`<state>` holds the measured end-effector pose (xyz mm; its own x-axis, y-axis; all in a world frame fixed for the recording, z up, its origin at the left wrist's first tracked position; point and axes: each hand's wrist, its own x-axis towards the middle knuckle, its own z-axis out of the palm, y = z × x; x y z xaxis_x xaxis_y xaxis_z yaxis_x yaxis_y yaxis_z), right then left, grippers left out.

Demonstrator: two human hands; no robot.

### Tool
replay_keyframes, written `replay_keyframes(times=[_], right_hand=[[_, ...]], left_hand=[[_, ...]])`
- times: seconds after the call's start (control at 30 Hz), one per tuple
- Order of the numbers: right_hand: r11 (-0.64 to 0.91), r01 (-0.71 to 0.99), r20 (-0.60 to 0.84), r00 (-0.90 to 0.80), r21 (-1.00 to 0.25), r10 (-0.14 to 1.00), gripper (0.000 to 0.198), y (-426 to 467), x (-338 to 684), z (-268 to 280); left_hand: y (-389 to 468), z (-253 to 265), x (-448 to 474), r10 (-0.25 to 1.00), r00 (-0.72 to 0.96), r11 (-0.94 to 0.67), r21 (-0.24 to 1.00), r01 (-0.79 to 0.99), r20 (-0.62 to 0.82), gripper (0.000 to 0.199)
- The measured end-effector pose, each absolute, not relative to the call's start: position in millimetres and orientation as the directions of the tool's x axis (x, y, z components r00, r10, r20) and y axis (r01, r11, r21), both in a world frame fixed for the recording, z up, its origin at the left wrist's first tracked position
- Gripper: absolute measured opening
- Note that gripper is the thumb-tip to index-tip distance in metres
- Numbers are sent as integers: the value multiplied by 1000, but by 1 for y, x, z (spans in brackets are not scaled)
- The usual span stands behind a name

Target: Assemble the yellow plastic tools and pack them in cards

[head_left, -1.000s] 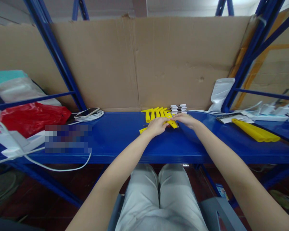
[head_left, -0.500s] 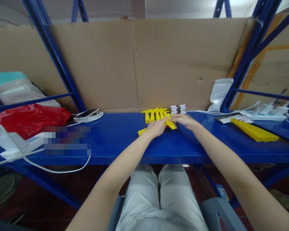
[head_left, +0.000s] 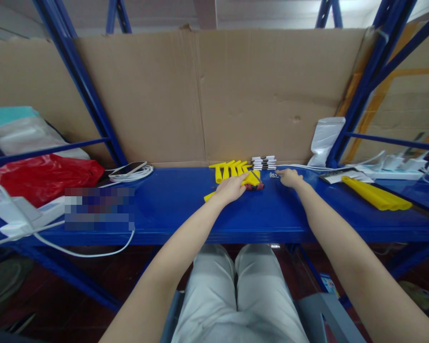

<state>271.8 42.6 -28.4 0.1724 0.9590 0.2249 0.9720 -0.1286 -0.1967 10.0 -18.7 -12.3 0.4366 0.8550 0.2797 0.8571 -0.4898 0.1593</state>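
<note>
My left hand (head_left: 231,189) is closed on a yellow plastic scraper head (head_left: 251,179), whose flat end shows past the fingertips. Just under it lies a red and black tool (head_left: 257,186), partly covered. My right hand (head_left: 290,177) is over the blue shelf with its index finger stretched out beside a small heap of silvery parts (head_left: 273,175), perhaps screws. Nothing is visible in its grip. Behind the left hand stands a row of several yellow T-shaped pieces (head_left: 219,172). Another yellow piece (head_left: 209,196) sticks out from under the left wrist.
White stacked packets with dark bands (head_left: 263,163) sit against the cardboard (head_left: 257,95). Several yellow tubes (head_left: 375,194) lie at the right by a power strip (head_left: 396,175). A red bag (head_left: 53,176), a phone (head_left: 128,168) and white cables (head_left: 141,174) occupy the left side.
My right hand has moved off the yellow piece, to the right, and is now by the small silvery parts. My left hand stays on the scraper head. The red and black tool now shows.
</note>
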Motion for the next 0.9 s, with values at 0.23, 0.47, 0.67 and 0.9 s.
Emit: replay_keyframes(times=[0.23,0.47,0.67,0.9], right_hand=[[-214,965,100,230,-149,968,55,32,257,-21],[-212,972,98,222,-106,970,54,31,257,-21],[-214,973,111,224,-89,968,45,32,257,-20],[-201,974,134,214,-103,968,31,33,258,-20]], left_hand=[[-18,-13,10,859,434,-486,166,858,270,57],[-20,-13,11,857,439,-486,144,862,270,56],[-19,-13,11,857,443,-486,125,865,262,58],[-18,-13,10,860,443,-484,130,865,253,59]])
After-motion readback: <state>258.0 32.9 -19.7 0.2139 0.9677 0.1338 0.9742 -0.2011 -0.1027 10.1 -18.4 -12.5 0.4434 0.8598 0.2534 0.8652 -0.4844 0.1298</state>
